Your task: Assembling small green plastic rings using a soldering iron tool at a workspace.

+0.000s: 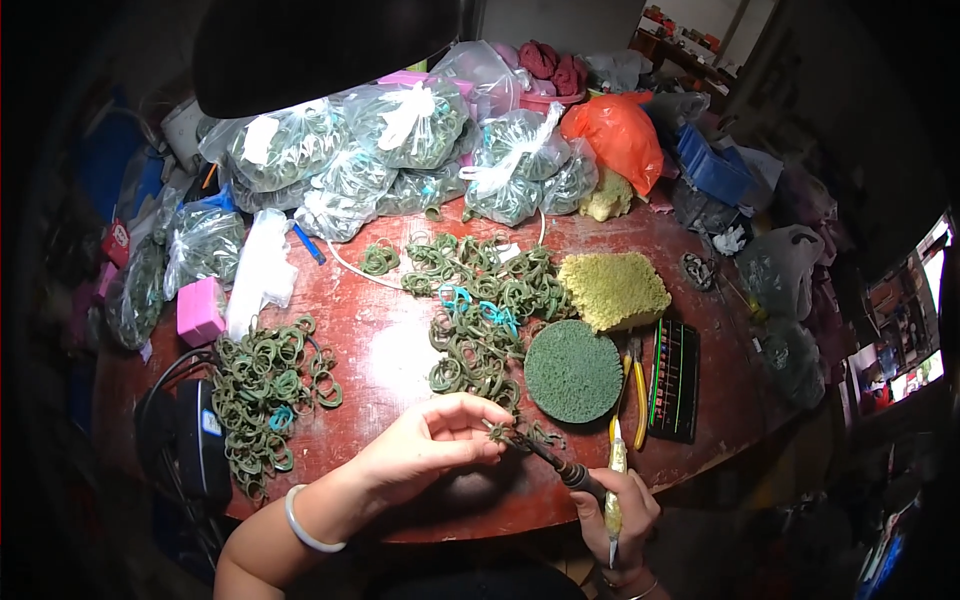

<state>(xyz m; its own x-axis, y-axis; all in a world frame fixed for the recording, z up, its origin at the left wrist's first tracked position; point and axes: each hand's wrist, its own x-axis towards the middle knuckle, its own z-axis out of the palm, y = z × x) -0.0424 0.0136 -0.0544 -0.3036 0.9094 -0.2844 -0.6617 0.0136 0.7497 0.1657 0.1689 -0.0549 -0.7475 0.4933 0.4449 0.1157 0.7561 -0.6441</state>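
Near the table's front edge, my left hand (430, 445) pinches a small green ring (497, 432) between thumb and fingertips. My right hand (622, 508) is closed around a dark pen-shaped tool like a soldering iron (565, 468), its thin tip meeting the ring. A slim carving tool (616, 475) with a pale yellowish handle is also held in that hand, pointing away from me. Just beyond my hands lies a heap of green rings (470, 345), with a few bright blue ones among them. A round green sponge pad (572, 372) rests ahead of my right hand.
Another ring pile (265, 400) lies left beside a black box (200, 440) with cables. A yellow sponge (615, 290), yellow-handled pliers (640, 400) and a black panel (674, 380) are on the right. Stuffed clear bags (410, 125) and a red bag (620, 135) line the back. A lamp (320, 55) overhangs.
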